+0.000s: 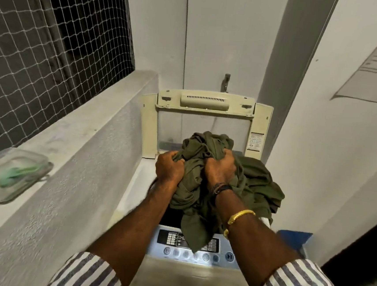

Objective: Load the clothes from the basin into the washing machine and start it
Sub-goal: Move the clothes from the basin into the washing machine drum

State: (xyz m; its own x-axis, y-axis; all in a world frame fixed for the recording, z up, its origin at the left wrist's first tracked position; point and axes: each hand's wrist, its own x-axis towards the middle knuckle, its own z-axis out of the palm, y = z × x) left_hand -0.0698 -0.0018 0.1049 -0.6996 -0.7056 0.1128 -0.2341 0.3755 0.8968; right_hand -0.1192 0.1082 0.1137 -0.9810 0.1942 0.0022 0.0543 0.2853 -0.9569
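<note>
Left hand (169,167) and right hand (220,166) both clench a bundle of olive-green clothes (204,186) above the open top-loading washing machine (196,247), one fold draping over its control panel (188,241).
</note>
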